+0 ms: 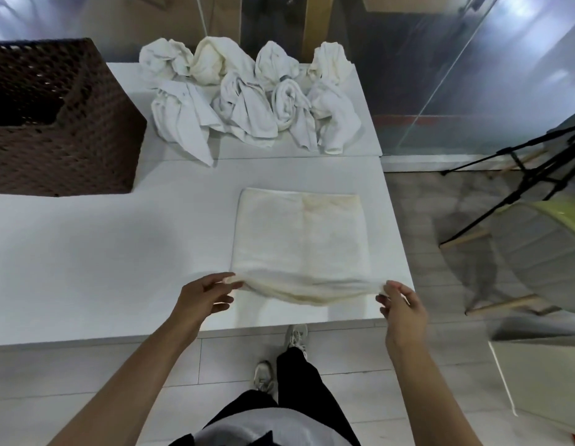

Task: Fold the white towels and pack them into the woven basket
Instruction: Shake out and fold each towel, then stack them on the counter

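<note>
Soft cream towel (300, 239), flat square on smooth white table (103, 252); left hand (204, 297) and right hand (403, 312) pinch its 2 near corners, lifted. Dark woven basket (70, 146) far-left.

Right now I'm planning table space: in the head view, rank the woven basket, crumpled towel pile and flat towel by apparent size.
1. Crumpled towel pile
2. Woven basket, cropped, so near-tied with the pile
3. Flat towel, held by both hands

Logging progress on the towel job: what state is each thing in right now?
Flat towel: spread on white table, near edge lifted.
Left hand: pinching near-left corner.
Right hand: pinching near-right corner.
Towel pile: crumpled, unfolded.
Woven basket: open; contents hidden.
</note>
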`<state>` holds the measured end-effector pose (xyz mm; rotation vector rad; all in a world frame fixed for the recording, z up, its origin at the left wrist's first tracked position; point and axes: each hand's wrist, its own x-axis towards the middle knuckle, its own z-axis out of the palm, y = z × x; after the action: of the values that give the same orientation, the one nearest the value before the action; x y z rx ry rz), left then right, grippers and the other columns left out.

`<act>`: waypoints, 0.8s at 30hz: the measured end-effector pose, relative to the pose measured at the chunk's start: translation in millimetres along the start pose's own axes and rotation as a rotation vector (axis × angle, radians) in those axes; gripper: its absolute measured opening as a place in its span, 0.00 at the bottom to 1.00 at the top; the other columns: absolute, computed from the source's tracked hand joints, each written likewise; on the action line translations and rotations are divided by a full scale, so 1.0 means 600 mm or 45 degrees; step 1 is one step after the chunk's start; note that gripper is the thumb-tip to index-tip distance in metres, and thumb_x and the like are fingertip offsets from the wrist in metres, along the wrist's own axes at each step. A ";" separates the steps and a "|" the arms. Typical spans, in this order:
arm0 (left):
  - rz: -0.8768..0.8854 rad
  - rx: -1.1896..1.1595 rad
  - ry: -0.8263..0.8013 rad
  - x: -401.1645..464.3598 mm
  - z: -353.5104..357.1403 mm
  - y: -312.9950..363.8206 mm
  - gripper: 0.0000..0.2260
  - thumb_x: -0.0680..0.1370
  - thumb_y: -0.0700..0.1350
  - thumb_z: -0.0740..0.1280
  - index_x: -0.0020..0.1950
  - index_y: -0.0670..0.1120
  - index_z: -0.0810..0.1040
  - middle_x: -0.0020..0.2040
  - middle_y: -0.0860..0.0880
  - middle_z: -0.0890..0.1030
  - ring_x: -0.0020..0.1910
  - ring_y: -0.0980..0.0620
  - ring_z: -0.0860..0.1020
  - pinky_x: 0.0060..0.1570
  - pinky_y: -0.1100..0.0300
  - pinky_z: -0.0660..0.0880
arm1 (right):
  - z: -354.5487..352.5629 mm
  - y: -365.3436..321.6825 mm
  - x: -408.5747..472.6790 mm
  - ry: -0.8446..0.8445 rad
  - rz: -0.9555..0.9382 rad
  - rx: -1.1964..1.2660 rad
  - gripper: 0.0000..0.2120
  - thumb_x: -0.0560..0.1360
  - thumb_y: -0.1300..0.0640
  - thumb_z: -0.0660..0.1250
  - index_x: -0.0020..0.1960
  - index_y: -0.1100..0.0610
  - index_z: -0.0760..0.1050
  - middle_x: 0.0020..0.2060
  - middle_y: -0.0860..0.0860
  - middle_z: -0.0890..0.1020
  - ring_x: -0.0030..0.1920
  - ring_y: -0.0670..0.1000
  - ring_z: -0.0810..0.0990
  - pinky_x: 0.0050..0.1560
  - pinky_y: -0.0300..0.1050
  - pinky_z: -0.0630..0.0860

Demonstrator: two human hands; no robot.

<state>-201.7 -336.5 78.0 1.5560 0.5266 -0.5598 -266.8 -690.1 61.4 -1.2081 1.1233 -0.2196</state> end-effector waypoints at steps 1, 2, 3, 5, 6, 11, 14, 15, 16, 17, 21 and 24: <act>0.022 0.006 0.001 0.005 0.005 0.011 0.12 0.78 0.33 0.67 0.59 0.45 0.82 0.51 0.46 0.87 0.43 0.47 0.81 0.53 0.51 0.80 | 0.009 -0.012 0.011 -0.006 0.005 0.034 0.07 0.77 0.63 0.71 0.46 0.52 0.82 0.41 0.52 0.83 0.38 0.51 0.82 0.42 0.43 0.73; 0.052 0.035 0.028 0.011 0.011 0.022 0.13 0.78 0.32 0.67 0.58 0.46 0.82 0.51 0.47 0.87 0.42 0.48 0.81 0.53 0.51 0.80 | 0.017 -0.025 0.024 -0.018 0.014 0.058 0.05 0.77 0.63 0.72 0.46 0.53 0.82 0.42 0.52 0.84 0.39 0.51 0.83 0.43 0.43 0.73; 0.086 0.069 0.077 0.020 0.019 0.034 0.12 0.78 0.33 0.68 0.57 0.46 0.83 0.50 0.48 0.87 0.40 0.49 0.80 0.53 0.51 0.80 | 0.026 -0.037 0.037 -0.032 0.025 0.073 0.05 0.76 0.63 0.73 0.48 0.54 0.82 0.43 0.53 0.84 0.39 0.50 0.84 0.44 0.43 0.74; 0.146 0.128 0.198 0.042 0.036 0.061 0.07 0.77 0.37 0.72 0.54 0.45 0.84 0.44 0.49 0.87 0.35 0.52 0.80 0.47 0.55 0.80 | 0.046 -0.063 0.066 -0.064 0.057 0.084 0.05 0.75 0.62 0.73 0.50 0.55 0.81 0.44 0.52 0.84 0.40 0.50 0.84 0.46 0.44 0.75; 0.183 0.157 0.252 0.055 0.045 0.073 0.05 0.78 0.39 0.72 0.54 0.45 0.84 0.42 0.50 0.87 0.33 0.52 0.79 0.43 0.57 0.80 | 0.057 -0.074 0.082 -0.079 0.072 0.083 0.06 0.75 0.62 0.74 0.51 0.56 0.81 0.43 0.52 0.84 0.41 0.51 0.84 0.46 0.44 0.75; 0.345 0.329 0.461 0.112 0.082 0.116 0.03 0.81 0.46 0.69 0.49 0.50 0.83 0.39 0.48 0.83 0.25 0.57 0.76 0.32 0.64 0.74 | 0.109 -0.123 0.151 -0.115 0.087 0.056 0.08 0.74 0.62 0.76 0.52 0.59 0.81 0.33 0.50 0.84 0.36 0.49 0.85 0.41 0.42 0.76; 0.362 0.430 0.538 0.147 0.093 0.137 0.04 0.80 0.51 0.70 0.50 0.53 0.83 0.44 0.51 0.82 0.27 0.56 0.78 0.31 0.62 0.72 | 0.140 -0.147 0.188 -0.148 0.086 0.029 0.06 0.74 0.61 0.77 0.48 0.57 0.81 0.31 0.49 0.84 0.33 0.46 0.84 0.40 0.40 0.76; 0.348 0.454 0.553 0.159 0.096 0.144 0.05 0.79 0.52 0.70 0.51 0.53 0.83 0.45 0.52 0.82 0.28 0.54 0.79 0.31 0.61 0.73 | 0.150 -0.154 0.197 -0.154 0.095 0.011 0.06 0.73 0.60 0.77 0.46 0.56 0.80 0.32 0.49 0.85 0.32 0.45 0.84 0.40 0.39 0.76; 0.332 0.444 0.567 0.171 0.100 0.150 0.06 0.79 0.52 0.70 0.51 0.53 0.83 0.46 0.53 0.82 0.30 0.53 0.80 0.32 0.58 0.75 | 0.160 -0.160 0.207 -0.160 0.106 -0.007 0.06 0.73 0.60 0.77 0.45 0.56 0.81 0.34 0.50 0.85 0.32 0.45 0.84 0.40 0.39 0.76; 0.320 0.416 0.574 0.183 0.103 0.154 0.06 0.79 0.52 0.70 0.51 0.52 0.83 0.44 0.52 0.83 0.30 0.52 0.81 0.34 0.55 0.78 | 0.170 -0.166 0.218 -0.164 0.117 -0.025 0.06 0.73 0.59 0.78 0.45 0.56 0.81 0.35 0.52 0.85 0.32 0.45 0.84 0.39 0.39 0.76; 0.317 0.443 0.570 0.242 0.114 0.168 0.06 0.80 0.51 0.69 0.50 0.50 0.83 0.40 0.52 0.83 0.26 0.57 0.78 0.37 0.57 0.78 | 0.211 -0.179 0.264 -0.155 0.170 -0.089 0.08 0.72 0.59 0.79 0.46 0.59 0.81 0.39 0.55 0.87 0.34 0.48 0.86 0.39 0.40 0.78; 0.289 0.455 0.568 0.293 0.117 0.177 0.05 0.80 0.51 0.69 0.47 0.51 0.82 0.39 0.53 0.83 0.27 0.56 0.79 0.39 0.57 0.78 | 0.242 -0.177 0.296 -0.124 0.197 -0.161 0.08 0.71 0.58 0.80 0.46 0.59 0.82 0.40 0.55 0.88 0.35 0.49 0.87 0.41 0.42 0.80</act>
<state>-1.3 -413.1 44.8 2.0697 0.5945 -0.1292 -25.7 -760.8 36.8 -1.2229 1.1529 0.0281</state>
